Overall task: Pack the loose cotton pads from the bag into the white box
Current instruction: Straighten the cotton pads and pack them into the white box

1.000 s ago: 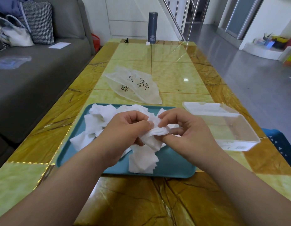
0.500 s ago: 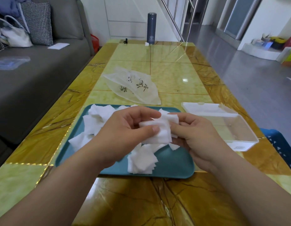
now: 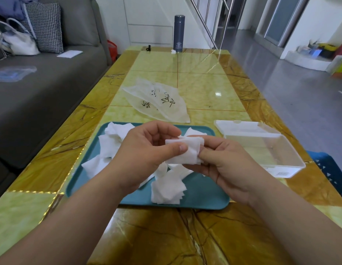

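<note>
- Since a second ago both hands have lifted off the tray, and the crumpled bundle between them is now squared into a flat stack of cotton pads (image 3: 185,153).
- On the left half of the teal tray (image 3: 200,199), which sits at the near edge of the counter (image 3: 204,83), loose pads (image 3: 109,144) lie heaped. A smaller pile (image 3: 168,188) lies near the tray's middle.
- Above the tray, the left hand (image 3: 145,150) is raised with its palm turned inward. Its thumb and curled fingers (image 3: 162,131) pinch the stack's left end.
- Beyond the tray, toward the counter's middle, the bag (image 3: 158,104) lies flat and looks emptied.
- From below, the right hand (image 3: 229,165) cups the stack's right end, thumb on top and fingers closed round it.
- Just right of the tray, by the counter's right edge, the white box (image 3: 262,150) stands open and looks empty.
- I judge the step in hand to be tidying one stack. Next it must travel right and go down flat into the box.
</note>
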